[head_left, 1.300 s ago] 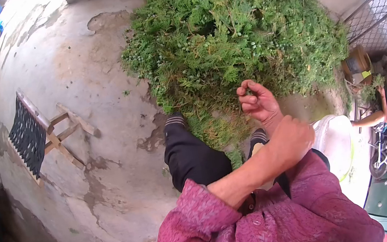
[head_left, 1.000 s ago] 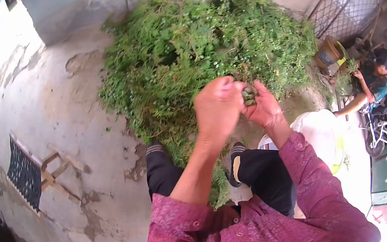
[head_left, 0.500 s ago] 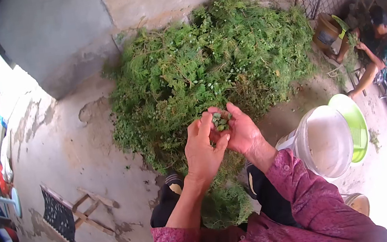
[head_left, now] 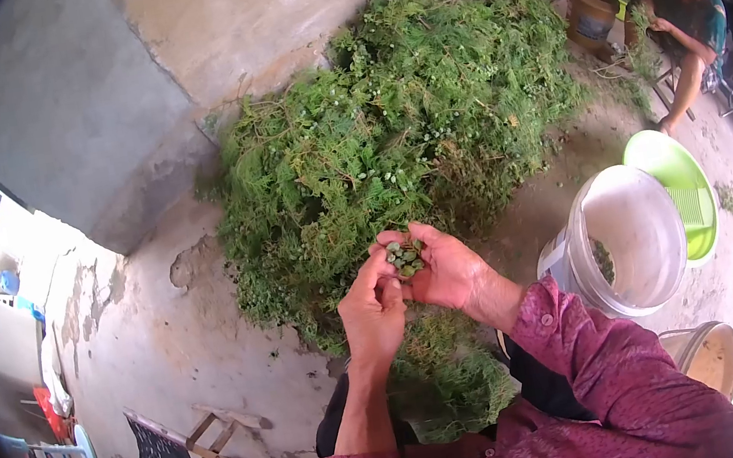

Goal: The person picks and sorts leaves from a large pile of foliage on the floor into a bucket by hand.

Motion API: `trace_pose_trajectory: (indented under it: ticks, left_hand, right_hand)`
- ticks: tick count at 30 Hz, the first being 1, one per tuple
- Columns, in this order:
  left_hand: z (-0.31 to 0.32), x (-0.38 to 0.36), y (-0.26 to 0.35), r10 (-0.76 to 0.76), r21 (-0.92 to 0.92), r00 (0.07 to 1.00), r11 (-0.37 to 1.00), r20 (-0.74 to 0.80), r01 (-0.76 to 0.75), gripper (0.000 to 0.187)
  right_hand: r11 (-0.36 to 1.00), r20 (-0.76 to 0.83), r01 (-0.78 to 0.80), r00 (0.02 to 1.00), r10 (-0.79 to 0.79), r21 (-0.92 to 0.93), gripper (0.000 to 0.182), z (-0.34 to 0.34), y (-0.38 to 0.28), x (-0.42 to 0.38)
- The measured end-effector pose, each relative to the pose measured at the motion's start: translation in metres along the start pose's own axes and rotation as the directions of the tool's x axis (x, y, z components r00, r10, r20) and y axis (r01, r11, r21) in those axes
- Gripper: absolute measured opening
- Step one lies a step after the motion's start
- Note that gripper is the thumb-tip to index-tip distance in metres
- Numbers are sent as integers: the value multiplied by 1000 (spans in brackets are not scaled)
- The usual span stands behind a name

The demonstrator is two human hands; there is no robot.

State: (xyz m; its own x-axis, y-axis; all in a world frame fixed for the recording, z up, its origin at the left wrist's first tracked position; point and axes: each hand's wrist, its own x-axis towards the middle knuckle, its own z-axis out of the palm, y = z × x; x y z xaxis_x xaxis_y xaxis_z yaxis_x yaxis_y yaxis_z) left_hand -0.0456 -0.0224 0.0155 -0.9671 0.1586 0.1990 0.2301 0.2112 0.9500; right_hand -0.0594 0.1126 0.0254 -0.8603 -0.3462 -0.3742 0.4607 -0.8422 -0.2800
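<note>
A small heap of green seed cones (head_left: 407,258) rests in the cupped palm of my right hand (head_left: 449,272), whose fingers curl up around it. Against its left side is my left hand (head_left: 371,312), with bent fingers and thumb closed in at the edge of the cones. Just beyond both hands rises a big pile of cut evergreen branches (head_left: 407,119), dotted with similar cones. More green sprigs (head_left: 452,387) lie between my legs.
To the right stand a clear plastic bucket (head_left: 628,237) with some green bits inside, a lime-green basin (head_left: 697,217) and another bucket (head_left: 713,357). A person (head_left: 692,29) sits at the far right, holding a sprig. A folding stool (head_left: 182,455) lies at left.
My view has shifted, so the bucket and stool appear further right. My hands have opened a little around the cones, which show more fully. The seated person still holds greenery.
</note>
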Motion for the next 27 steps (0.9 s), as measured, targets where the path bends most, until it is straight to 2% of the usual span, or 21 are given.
trace_pose_trajectory:
  ticks: [4, 6, 8, 10, 11, 12, 13, 14, 15, 16, 18, 20, 27]
  left_hand:
    - [-20, 3, 5, -38, -67, 999, 997, -18, 37, 35]
    - [-38, 5, -8, -16, 64, 989, 998, -149, 26, 32]
    - [-46, 4, -4, -67, 33, 983, 997, -172, 73, 28]
    - [-47, 7, 3, -108, -110, 979, 990, -174, 90, 27]
    - [-44, 5, 16, -166, -165, 978, 976, -126, 144, 26]
    - [-40, 3, 15, -171, -165, 977, 975, -131, 148, 26]
    - [-36, 3, 13, -203, -136, 978, 971, -53, 194, 27]
    - [-33, 2, 8, -238, -105, 971, 965, 24, 240, 27]
    - [-30, 3, -1, -90, 28, 996, 996, 7, 90, 29]
    - [-31, 1, -6, -96, 28, 995, 995, 4, 96, 29]
    - [-32, 1, -9, -47, 230, 998, 973, 51, 34, 26]
    - [-32, 0, -3, -35, 259, 999, 966, 42, 22, 23]
    - [-33, 0, 4, 32, 319, 999, 947, 44, -45, 11]
  right_hand:
    - [998, -13, -55, 998, 55, 18, 38, -4, 0, 4]
    - [996, 20, -84, 996, 85, -14, 39, -10, 0, 6]
    - [992, 55, -119, 991, 121, -49, 39, -11, 4, 8]
    - [968, -1, -200, 979, 202, -149, 36, -8, 8, 8]
    - [967, -4, -207, 978, 208, -148, 36, -5, 13, 7]
    - [966, -109, -208, 975, 193, -153, 32, -2, 21, 7]
    - [965, -211, -209, 962, 173, -162, 29, 1, 25, 8]
    - [963, -213, -214, 961, 177, -163, 29, -1, 27, 9]
    - [952, -137, -235, 968, 210, -194, 27, -5, 29, 10]
    - [941, -62, -253, 967, 246, -224, 26, -9, 31, 12]
    - [943, -37, -265, 964, 263, -199, 24, -12, 32, 13]
    - [962, -92, -211, 976, 198, -173, 22, -11, 34, 12]
    - [956, -98, -224, 973, 209, -190, 22, -11, 31, 10]
